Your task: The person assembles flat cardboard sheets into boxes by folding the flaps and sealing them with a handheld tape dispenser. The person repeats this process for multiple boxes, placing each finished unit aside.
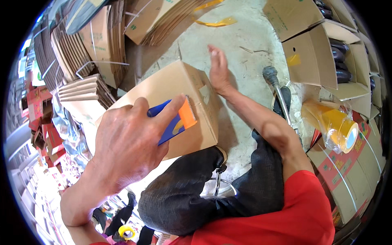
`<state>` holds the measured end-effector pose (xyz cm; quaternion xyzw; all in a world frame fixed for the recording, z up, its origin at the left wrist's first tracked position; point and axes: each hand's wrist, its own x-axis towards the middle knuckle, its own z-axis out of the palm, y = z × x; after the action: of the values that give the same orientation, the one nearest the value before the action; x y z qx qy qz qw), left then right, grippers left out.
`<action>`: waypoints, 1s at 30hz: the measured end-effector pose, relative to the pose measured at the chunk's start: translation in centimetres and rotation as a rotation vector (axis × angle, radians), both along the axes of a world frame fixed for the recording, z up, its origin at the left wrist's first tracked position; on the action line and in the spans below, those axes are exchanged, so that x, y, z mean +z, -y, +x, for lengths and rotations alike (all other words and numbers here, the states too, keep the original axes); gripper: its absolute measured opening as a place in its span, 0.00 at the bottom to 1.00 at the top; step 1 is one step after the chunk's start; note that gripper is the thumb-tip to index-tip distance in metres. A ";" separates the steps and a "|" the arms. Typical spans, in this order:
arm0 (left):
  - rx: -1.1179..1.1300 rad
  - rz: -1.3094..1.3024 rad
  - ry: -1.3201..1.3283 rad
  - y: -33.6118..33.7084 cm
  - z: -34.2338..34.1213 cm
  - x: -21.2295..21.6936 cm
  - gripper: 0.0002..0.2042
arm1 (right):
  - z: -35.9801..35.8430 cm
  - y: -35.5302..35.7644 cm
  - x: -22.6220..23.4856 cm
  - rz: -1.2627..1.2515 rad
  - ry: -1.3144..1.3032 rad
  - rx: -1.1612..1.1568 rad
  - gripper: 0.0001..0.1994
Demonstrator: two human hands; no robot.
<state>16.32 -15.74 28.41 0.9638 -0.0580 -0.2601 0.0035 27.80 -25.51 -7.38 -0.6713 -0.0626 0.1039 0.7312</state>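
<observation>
My left hand [126, 139] is closed around a blue and orange tape dispenser [172, 126], its serrated orange edge turned up over the top of a brown cardboard box [179, 84]. Most of the dispenser's body lies behind my fingers. The box sits tilted in front of my knees. Just past its right side, my right hand [220, 69] is held with fingers stretched out and nothing in them; I cannot tell whether it touches the box.
Bundles of flat cardboard [100, 41] stand at the far left. Open boxes [314, 53] with dark rounded items line the right. Wrapped rolls of yellow tape [332, 126] lie on strapped cartons [347, 171]. A metal rod [281, 96] stands near my right forearm. Yellow tape scraps [218, 22] litter the floor.
</observation>
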 end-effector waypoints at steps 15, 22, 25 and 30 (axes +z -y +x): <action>-0.007 0.000 0.090 -0.7 -1.5 -1.1 0.21 | -1.6 2.3 1.4 -0.557 0.285 0.281 0.26; -0.079 -0.159 0.417 -1.2 -2.6 -2.5 0.08 | -5.4 6.8 17.2 -0.351 -0.177 0.466 0.24; -0.060 -0.217 0.486 -0.9 -3.1 -1.6 0.07 | -7.0 6.7 19.5 -0.389 -0.312 0.510 0.23; -0.175 -0.040 0.269 -1.3 -1.7 -2.8 0.09 | -7.6 5.8 18.6 -0.487 -0.067 0.445 0.23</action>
<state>14.62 -14.45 25.58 0.9810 -0.1468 -0.1268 -0.0076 20.25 -31.31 11.25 -0.7925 -0.1571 0.2949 0.5102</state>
